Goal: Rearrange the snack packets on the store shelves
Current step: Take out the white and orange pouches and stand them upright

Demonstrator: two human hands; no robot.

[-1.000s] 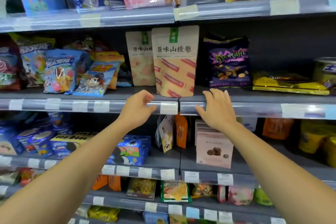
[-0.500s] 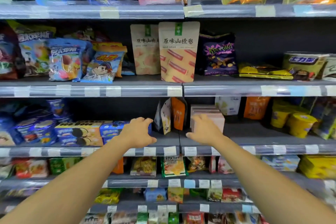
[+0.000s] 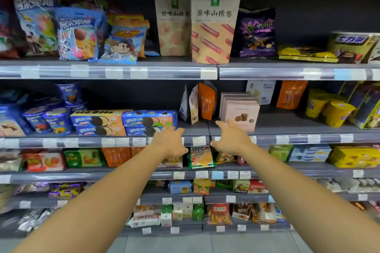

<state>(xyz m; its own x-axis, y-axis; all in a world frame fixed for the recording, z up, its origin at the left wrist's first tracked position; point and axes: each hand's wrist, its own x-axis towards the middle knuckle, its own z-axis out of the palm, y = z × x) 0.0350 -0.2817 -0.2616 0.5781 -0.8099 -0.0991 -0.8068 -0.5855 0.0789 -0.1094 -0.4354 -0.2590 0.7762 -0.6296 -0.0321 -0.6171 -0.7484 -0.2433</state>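
Both my arms reach forward at the second shelf's front rail (image 3: 308,139). My left hand (image 3: 170,140) hovers in front of the blue cookie boxes (image 3: 149,122), fingers loosely curled and holding nothing. My right hand (image 3: 231,137) is spread just below the pink boxes (image 3: 240,114), also holding nothing. Between the hands, slightly behind, stand an orange packet (image 3: 206,101) and thin white packets (image 3: 192,104), turned sideways. On the shelf above stand two tan stand-up pouches (image 3: 214,26) and a purple snack bag (image 3: 257,33).
Blue candy bags (image 3: 77,33) crowd the upper shelf's left side; yellow packets (image 3: 308,54) lie flat at its right. Yellow tubs (image 3: 337,113) stand on the second shelf at right. Lower shelves hold several small packets, such as a green one (image 3: 200,157). Grey floor (image 3: 205,242) shows below.
Both hands have dropped from the upper shelf's rail down to the second shelf's rail. The view has tilted down and pulled back, showing more lower shelves.
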